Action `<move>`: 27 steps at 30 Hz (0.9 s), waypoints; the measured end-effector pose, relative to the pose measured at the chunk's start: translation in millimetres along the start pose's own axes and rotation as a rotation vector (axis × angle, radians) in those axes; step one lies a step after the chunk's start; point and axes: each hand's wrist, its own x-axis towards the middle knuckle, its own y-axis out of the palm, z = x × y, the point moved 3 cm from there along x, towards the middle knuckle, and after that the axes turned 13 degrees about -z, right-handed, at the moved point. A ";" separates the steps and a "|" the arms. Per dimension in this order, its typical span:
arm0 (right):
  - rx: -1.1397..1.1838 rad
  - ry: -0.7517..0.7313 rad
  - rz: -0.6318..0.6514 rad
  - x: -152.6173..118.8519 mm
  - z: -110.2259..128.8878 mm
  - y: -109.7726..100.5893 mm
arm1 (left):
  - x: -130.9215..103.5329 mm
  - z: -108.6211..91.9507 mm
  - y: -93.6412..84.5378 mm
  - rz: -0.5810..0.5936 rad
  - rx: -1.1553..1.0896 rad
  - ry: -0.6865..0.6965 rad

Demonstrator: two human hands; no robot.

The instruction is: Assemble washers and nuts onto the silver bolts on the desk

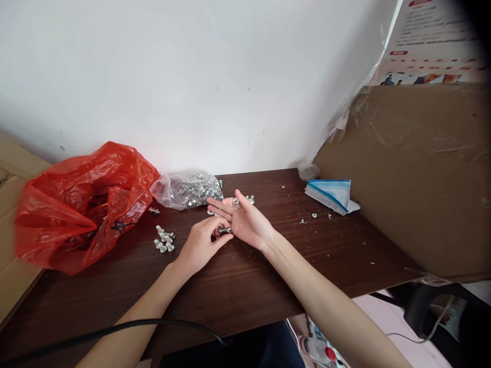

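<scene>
My left hand (201,240) is closed, thumb and fingers pinching a small dark metal bolt (224,231). It is beside the palm of my right hand (249,221), which is turned up with its fingers stretched out. Small shiny hardware (250,200) shows just behind the right fingers; whether they touch it I cannot tell. To the left of my hands, several pale bolt-like fasteners (164,240) lie in a group on the dark wooden table (230,286). A clear plastic bag (192,190) full of small metal hardware rests behind my left hand.
A red plastic bag (76,204) stands open at the left, near cardboard. At the right are a blue-and-white packet (332,197), a small clear cup (308,170) and a large cardboard sheet (414,168). A black cable (153,321) crosses the foreground. White scraps dot the tabletop.
</scene>
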 end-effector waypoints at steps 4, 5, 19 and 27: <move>-0.017 -0.005 0.006 -0.8 -0.1 0.6 | -0.6 0.3 0.8 0.014 -0.014 -0.030; -0.018 -0.006 0.010 -0.6 -0.7 0.5 | -0.6 0.3 0.8 0.015 -0.019 -0.033; -0.069 -0.048 0.033 1.7 -5.6 3.4 | 1.0 -2.7 -2.2 -0.018 -0.012 0.002; -0.124 -0.088 0.033 1.2 -2.7 4.0 | 3.0 -5.1 -3.2 -0.042 -0.014 0.032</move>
